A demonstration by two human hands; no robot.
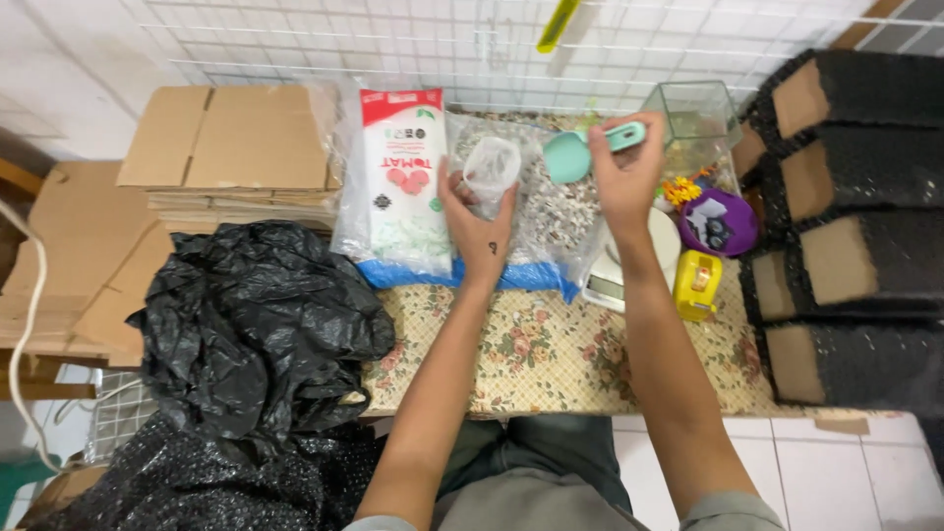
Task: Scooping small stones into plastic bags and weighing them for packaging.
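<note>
Two bare hands reach forward over a table covered with a floral cloth point(551, 354), seen from the single head camera looking straight down.

My left hand point(479, 228) is curled around a small clear plastic bag point(491, 169), fingers and thumb closed on its lower part so the open mouth faces up. Directly beneath and beyond this hand lies a large clear sack of pale gravel-like mix point(551, 211), with a blue strip along its near edge. Just to the left of the hand sits a white packet with a red top and blue base point(405, 182), leaning against the sack.

My right hand point(626, 172) is closed around the handle of a teal scoop point(582, 149). The scoop's bowl points toward the left hand and hangs just beside the mouth of the small bag, above the sack. I cannot tell whether anything is in the scoop.

Under the right wrist is a white kitchen scale point(615, 280). To the right of that hand are a yellow tape dispenser point(697, 284), a purple bowl point(739, 228) and a clear glass tank point(700, 110).

Far to the left of the left hand lie flattened cardboard boxes point(231, 138) and a crumpled black plastic bag point(256, 329).
</note>
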